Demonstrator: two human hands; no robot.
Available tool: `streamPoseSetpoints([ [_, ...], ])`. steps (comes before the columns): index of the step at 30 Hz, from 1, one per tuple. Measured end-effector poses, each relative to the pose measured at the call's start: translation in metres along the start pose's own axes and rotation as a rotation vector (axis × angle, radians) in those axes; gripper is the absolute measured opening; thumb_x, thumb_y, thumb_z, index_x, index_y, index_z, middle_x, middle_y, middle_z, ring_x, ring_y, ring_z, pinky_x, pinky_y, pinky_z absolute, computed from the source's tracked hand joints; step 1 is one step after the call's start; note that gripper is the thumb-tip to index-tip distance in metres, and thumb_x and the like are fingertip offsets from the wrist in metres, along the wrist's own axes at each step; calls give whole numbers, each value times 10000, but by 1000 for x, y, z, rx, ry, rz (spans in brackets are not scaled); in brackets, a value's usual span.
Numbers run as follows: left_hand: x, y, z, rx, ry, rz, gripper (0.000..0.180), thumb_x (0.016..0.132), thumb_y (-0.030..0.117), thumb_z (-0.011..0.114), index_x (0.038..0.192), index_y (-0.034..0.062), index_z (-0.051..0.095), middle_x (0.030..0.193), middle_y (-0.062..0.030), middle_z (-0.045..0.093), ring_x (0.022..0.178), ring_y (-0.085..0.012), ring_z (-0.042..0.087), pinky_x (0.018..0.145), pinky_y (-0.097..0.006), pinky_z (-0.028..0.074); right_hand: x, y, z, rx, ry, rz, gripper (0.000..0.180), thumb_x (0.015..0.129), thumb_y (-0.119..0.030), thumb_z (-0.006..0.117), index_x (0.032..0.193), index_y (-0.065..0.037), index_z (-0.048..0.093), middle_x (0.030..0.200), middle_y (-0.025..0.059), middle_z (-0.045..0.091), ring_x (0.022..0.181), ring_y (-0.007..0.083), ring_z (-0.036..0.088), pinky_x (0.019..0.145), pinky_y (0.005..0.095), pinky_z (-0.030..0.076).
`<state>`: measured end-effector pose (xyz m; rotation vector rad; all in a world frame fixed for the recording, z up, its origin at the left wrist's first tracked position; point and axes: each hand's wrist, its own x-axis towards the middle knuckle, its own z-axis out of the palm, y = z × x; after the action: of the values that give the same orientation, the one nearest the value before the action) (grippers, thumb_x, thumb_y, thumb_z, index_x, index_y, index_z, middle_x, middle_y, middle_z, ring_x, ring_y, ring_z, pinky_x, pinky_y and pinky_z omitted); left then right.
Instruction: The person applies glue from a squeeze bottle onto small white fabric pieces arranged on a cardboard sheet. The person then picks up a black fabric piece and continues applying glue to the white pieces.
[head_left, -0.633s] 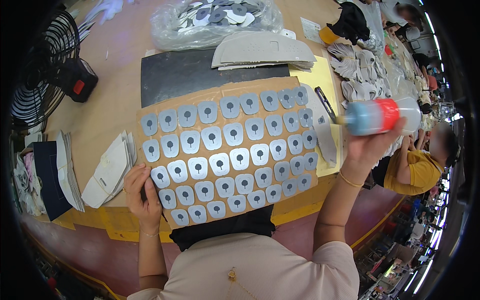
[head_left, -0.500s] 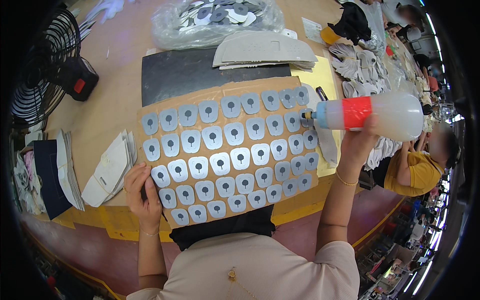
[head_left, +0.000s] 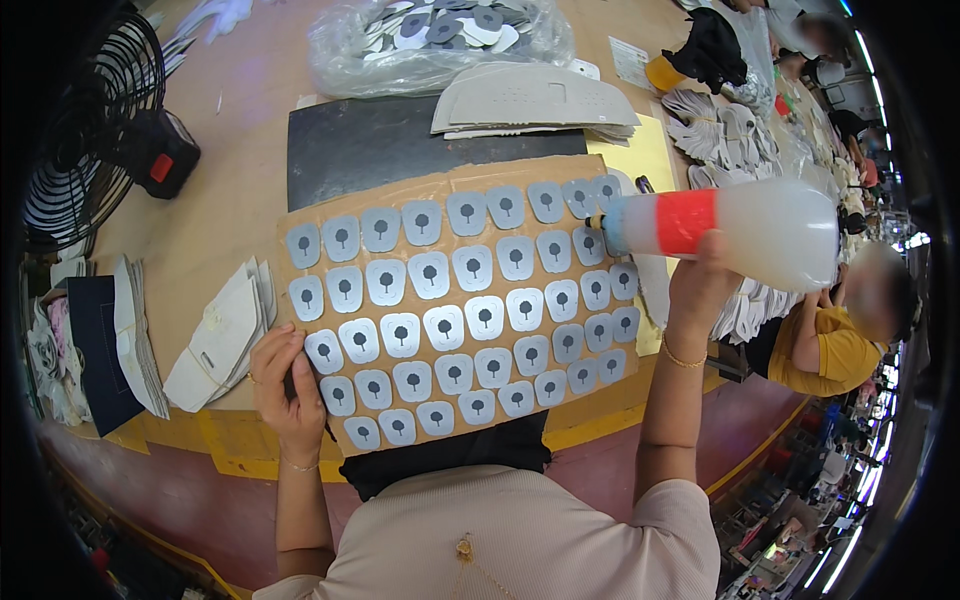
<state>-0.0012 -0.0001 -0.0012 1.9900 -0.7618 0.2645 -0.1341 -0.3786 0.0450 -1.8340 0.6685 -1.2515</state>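
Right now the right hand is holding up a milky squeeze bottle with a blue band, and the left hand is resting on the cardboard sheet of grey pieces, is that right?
Not quite: the band on the squeeze bottle is red, not blue, as the head view shows. The rest holds: the right hand holds the bottle up, and the left hand rests on the cardboard sheet of grey pieces.

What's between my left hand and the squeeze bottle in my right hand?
In the head view, the cardboard sheet covered with rows of grey patches spans from the left hand to the squeeze bottle.
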Motion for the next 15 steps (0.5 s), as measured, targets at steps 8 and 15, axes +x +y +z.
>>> streamPoseSetpoints([
  [8, 0, 0, 0, 8, -4, 4, 164, 864, -32, 508, 1005, -31, 592, 971, -154, 597, 960, -311, 571, 860, -387, 447, 17, -29, 0, 644, 139, 302, 606, 812, -482, 639, 1177, -30, 466, 1066, 101, 572, 979, 217, 582, 866, 389, 494],
  [15, 1, 1, -1, 10, -6, 6, 174, 865, -32, 505, 1013, -31, 597, 974, -155, 597, 961, -310, 571, 862, -386, 445, -5, 3, -11, 135, -99, 63, 643, 760, -399, 731, 1169, 14, 458, 1077, 119, 565, 977, 211, 585, 855, 349, 500],
])
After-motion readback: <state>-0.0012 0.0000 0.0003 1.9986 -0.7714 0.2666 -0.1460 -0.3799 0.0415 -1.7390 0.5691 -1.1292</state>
